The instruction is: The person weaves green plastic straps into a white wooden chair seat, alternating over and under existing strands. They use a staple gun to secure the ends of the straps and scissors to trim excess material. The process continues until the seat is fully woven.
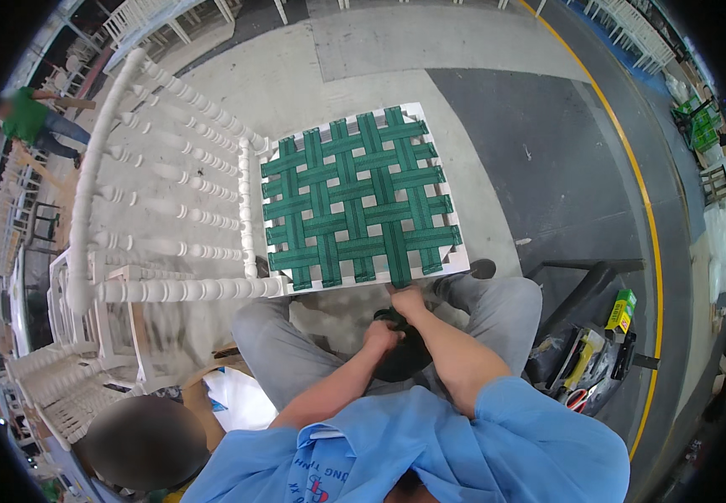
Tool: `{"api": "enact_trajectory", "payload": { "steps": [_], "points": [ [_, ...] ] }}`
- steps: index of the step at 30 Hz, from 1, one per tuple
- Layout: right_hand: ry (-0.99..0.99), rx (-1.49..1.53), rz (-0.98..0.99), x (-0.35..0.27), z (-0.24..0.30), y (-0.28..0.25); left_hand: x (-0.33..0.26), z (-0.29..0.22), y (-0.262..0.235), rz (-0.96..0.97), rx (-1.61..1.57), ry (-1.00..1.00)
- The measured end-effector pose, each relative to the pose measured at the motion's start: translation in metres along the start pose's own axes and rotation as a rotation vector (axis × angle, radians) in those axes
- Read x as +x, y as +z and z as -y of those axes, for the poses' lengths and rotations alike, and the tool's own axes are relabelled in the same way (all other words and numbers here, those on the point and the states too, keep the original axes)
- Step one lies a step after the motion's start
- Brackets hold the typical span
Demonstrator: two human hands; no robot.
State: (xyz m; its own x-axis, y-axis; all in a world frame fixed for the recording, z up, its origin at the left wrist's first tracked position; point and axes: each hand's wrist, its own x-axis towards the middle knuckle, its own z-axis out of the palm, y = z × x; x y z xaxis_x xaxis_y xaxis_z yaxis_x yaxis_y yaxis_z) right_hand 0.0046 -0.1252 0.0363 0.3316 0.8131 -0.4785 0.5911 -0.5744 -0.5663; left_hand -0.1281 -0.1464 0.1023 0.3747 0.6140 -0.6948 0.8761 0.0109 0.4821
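Note:
A white chair with turned spindles (180,176) lies tipped in front of me, its seat frame (453,260) towards my knees. Green webbing straps (354,193) are woven over and under each other across the seat. My right hand (408,303) is closed at the seat's near edge, on the end of a strap that hangs over it. Just below and to the left, my left hand (382,336) is curled around dark green strap material. A dark bundle (405,356) hangs between my legs beside that hand; its shape is partly hidden by my right forearm.
On the right, a dark stand holds tools, including red-handled scissors (577,399), and a green-yellow box (621,311). More white chair frames (78,377) stand at the left. A person in green (31,121) works at the far left. A yellow line (644,201) runs along the floor.

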Motion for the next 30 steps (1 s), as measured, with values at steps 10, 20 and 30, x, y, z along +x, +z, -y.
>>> {"api": "enact_trajectory", "payload": {
  "steps": [10,20,30],
  "points": [
    [0.074,-0.425,0.305,0.026,0.008,0.007,0.053,-0.032,-0.036,0.562,-2.055,-0.306],
    [0.087,-0.472,0.387,0.066,0.003,0.008,0.125,-0.006,-0.014,0.397,-2.595,0.092],
    [0.025,-0.513,0.394,0.061,0.019,-0.020,0.138,-0.002,-0.016,0.383,-2.614,0.038]
  ]
}}
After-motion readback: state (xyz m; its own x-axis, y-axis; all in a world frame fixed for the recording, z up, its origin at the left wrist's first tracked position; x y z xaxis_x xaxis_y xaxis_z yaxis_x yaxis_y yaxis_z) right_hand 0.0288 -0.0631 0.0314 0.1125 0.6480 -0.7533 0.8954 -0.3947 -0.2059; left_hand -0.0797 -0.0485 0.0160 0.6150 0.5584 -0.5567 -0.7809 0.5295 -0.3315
